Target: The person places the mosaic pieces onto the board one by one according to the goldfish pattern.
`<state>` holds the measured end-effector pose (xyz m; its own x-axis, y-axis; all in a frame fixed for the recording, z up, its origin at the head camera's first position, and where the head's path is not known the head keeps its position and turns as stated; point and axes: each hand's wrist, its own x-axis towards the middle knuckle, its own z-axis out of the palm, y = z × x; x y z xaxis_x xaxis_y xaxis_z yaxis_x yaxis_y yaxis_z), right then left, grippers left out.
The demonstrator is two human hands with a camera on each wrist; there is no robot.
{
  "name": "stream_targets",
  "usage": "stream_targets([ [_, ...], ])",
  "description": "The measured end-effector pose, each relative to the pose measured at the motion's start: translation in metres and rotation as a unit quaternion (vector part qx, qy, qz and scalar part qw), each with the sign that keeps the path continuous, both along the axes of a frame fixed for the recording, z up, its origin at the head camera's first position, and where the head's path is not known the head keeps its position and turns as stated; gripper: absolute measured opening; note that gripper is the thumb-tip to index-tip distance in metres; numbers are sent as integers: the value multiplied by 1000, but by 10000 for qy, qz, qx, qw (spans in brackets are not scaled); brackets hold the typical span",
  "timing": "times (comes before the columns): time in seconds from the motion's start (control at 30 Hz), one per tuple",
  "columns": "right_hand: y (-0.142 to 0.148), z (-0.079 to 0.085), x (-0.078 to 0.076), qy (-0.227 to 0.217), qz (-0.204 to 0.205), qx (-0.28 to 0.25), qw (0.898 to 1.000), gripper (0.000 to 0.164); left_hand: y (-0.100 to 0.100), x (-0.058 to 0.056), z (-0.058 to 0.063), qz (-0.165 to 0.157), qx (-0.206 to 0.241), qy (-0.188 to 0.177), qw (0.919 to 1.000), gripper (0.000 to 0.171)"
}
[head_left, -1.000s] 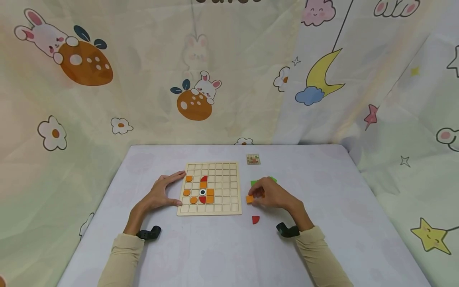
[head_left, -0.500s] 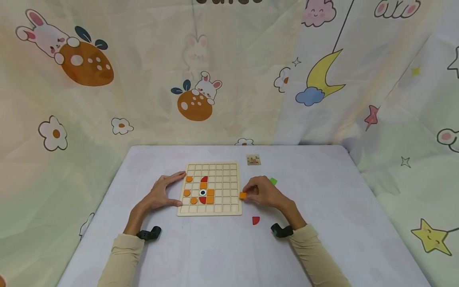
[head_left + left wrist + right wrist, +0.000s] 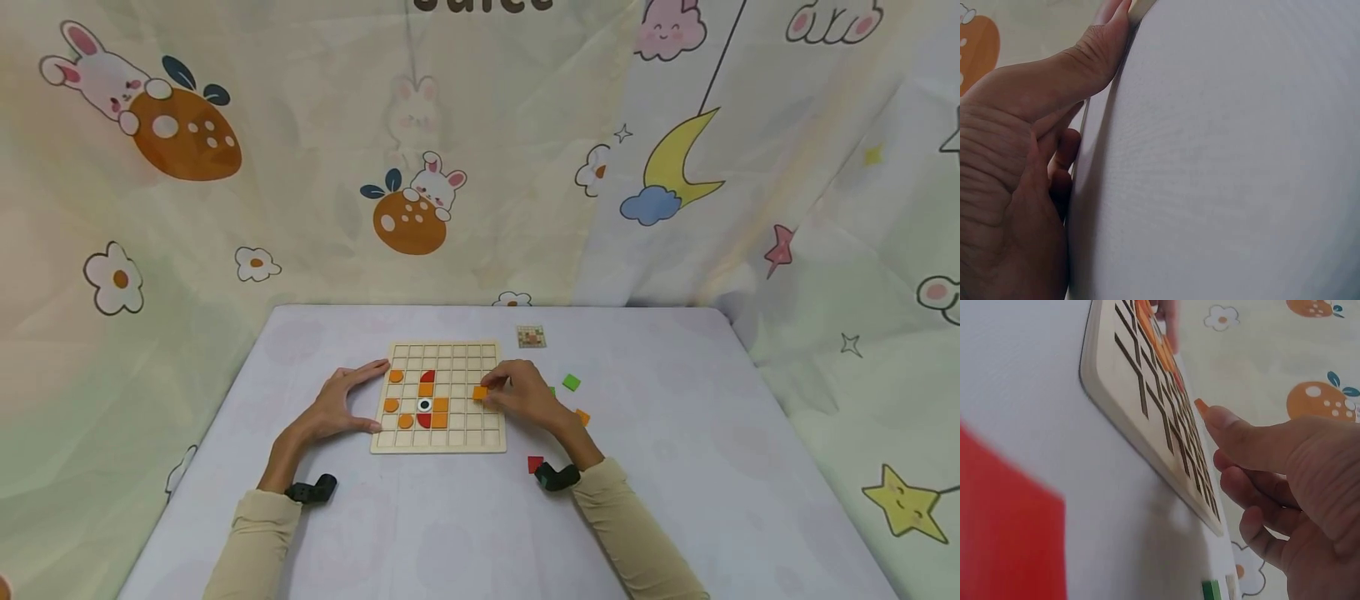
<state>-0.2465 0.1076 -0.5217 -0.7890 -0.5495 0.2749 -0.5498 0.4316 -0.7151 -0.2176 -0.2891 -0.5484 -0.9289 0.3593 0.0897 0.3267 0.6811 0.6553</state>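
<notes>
The wooden grid board (image 3: 468, 436) lies on the table, with several orange, red and eye-patterned pieces set in its left half. My left hand (image 3: 330, 407) is at the board's left edge, fingers and thumb spread apart and touching the frame. Between thumb and fingers my right hand (image 3: 531, 396) pinches a small orange square tile (image 3: 480, 392) above the board's right columns. In the right wrist view the tile (image 3: 1201, 406) sticks out past the thumb tip, apart from the grid. The left wrist view shows mostly tablecloth and the left palm (image 3: 997, 156).
Right of the board lie a green tile (image 3: 572, 382), an orange piece (image 3: 582, 417) partly behind the right wrist, and a red piece (image 3: 535, 463) beside the wrist camera. A small patterned card (image 3: 531, 336) lies behind them, near the table's back edge.
My right hand has lifted the orange square tile from the table and carried it left over the board. This uncovers the orange piece on the right. The left hand stays put.
</notes>
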Motion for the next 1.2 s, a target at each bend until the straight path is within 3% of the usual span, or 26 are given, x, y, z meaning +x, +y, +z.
stream_targets([
  [0.5,-42,-1,-10,26,-108,200,9997,20,0,-1,-3,-15,43,52,10000,111],
  [0.97,-56,-6,-13,-217,-60,460,9987,22,-1,-1,-4,3,3,159,9999,110],
  [1.2,-57,-5,-12,-321,-59,528,9981,26,-1,-2,-4,-6,57,4,10000,110],
])
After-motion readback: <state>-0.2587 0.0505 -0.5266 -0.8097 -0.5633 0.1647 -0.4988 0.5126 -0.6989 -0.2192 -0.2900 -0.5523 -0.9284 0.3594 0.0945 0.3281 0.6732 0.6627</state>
